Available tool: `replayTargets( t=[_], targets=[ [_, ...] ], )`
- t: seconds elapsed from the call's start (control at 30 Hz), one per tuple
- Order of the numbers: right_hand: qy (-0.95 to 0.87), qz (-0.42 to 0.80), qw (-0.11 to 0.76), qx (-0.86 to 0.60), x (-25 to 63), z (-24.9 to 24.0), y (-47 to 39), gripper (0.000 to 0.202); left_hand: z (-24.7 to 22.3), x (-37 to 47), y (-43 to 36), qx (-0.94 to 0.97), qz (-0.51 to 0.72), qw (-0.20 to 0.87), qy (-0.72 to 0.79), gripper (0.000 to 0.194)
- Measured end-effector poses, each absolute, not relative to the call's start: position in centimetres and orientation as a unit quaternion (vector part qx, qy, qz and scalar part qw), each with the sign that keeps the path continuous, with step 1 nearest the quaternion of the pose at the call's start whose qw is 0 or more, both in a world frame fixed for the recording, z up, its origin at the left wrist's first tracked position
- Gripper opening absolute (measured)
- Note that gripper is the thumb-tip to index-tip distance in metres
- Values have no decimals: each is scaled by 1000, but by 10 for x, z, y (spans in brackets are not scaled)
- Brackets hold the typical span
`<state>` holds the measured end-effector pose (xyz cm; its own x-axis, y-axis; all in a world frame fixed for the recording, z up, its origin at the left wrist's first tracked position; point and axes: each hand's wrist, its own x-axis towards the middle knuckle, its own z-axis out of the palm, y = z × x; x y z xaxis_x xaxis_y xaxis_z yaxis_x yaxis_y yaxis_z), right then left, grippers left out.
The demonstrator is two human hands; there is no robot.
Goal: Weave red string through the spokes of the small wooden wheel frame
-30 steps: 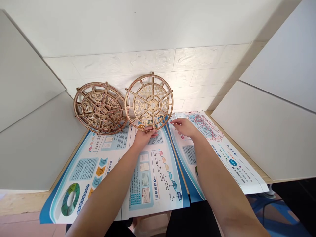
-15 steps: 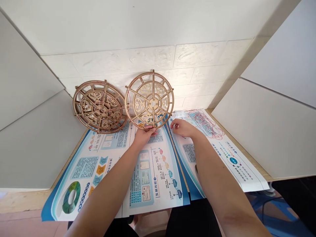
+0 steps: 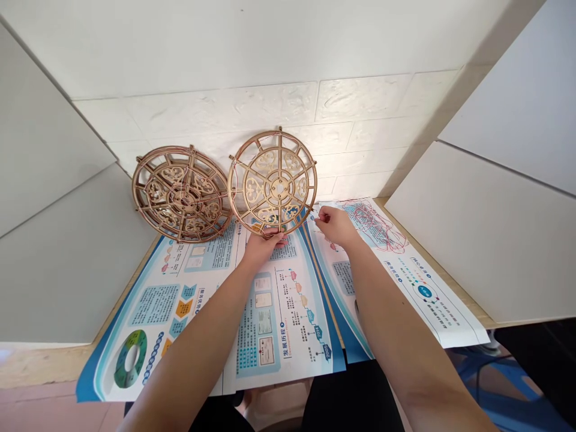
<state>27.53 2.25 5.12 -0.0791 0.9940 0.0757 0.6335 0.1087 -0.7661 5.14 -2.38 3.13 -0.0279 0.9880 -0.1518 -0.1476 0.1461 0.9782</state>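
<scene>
A round, gold-brown openwork frame (image 3: 279, 188) stands nearly upright in the middle, with my left hand (image 3: 265, 245) gripping its bottom rim, thumb in front. My right hand (image 3: 333, 225) is just right of that rim, fingers pinched together over the printed sheet; what is between the fingertips is too small to make out. Thin reddish wire runs along the upper left of the frame. Beside it on the left, more round frames (image 3: 182, 195) of the same kind, wound with reddish wire, lean against the wall.
Loose red wire (image 3: 375, 225) lies tangled on the right printed sheet (image 3: 405, 288). Another printed sheet (image 3: 297, 354) covers the left and middle of the table. A pale brick-patterned wall (image 3: 364, 102) stands behind, with white panels (image 3: 504, 240) at both sides.
My right hand has moved slightly to the right and up, its fingers drawn closer together. My left hand and the frame have stayed in place.
</scene>
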Motion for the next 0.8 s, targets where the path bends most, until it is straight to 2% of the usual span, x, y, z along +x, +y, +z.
replayTargets(
  t=[0.1,0.27,0.47,0.6,0.7,0.8],
  targets=[
    [-662,275,326,-616,277,50,25,6,31,52,-24,415,504,558,512,7],
    [-665,273,305,-625,279,48,29,25,33,52,-23,414,502,559,513,5],
    [-670,277,312,-614,285,49,33,21,33,52,-23,407,502,563,514,6],
    [-615,379,385,-574,292,53,32,29,33,51,-23,400,503,566,516,7],
    [-550,479,466,-501,297,57,30,41,35,52,-24,397,501,565,522,6],
    [-492,528,546,-426,302,62,31,44,37,53,-25,398,500,563,524,6]
  ],
)
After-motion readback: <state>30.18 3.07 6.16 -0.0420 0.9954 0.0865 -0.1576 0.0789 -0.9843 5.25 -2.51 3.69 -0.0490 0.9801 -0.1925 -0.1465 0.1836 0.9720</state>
